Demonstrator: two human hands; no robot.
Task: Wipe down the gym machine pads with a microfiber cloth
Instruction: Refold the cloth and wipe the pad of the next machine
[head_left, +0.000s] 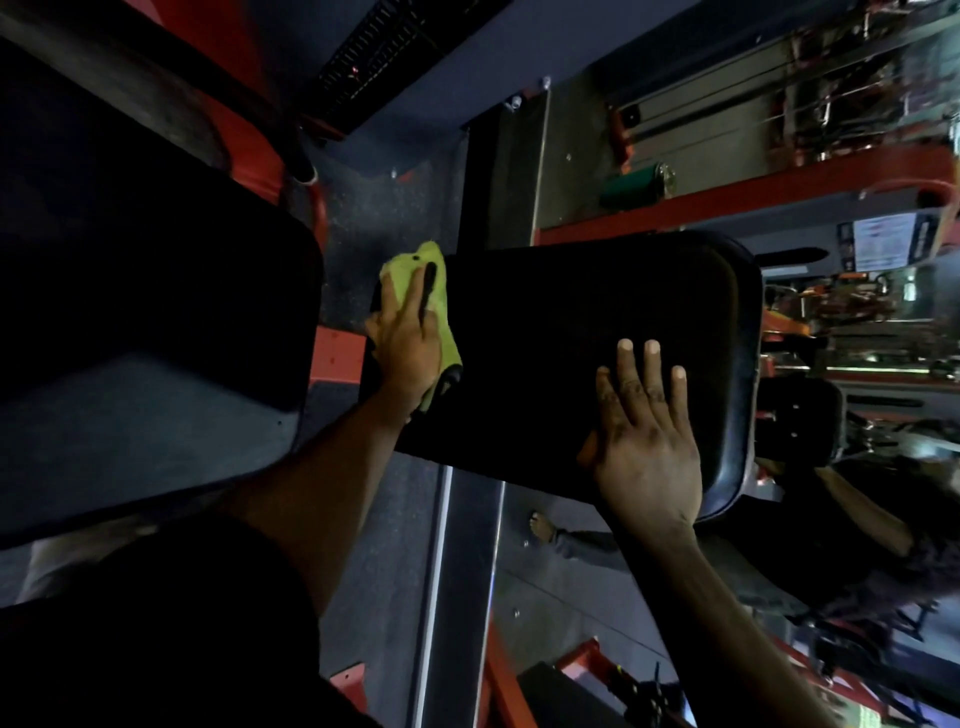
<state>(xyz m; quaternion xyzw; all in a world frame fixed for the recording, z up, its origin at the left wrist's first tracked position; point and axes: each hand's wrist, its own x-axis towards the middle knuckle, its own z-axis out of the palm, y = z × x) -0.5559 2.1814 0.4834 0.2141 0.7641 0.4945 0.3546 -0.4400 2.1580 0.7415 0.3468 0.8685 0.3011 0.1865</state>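
Observation:
A black rectangular machine pad fills the middle of the view. A yellow-green microfiber cloth lies against the pad's left edge. My left hand presses on the cloth with fingers stretched out over it. My right hand lies flat on the pad's lower right part, fingers straight and spread, holding nothing.
A larger black pad sits close at the left. Red machine frame parts run above and below the pad. Speckled dark floor shows between the pads. A mirror at right reflects gym equipment. A person's foot shows below the pad.

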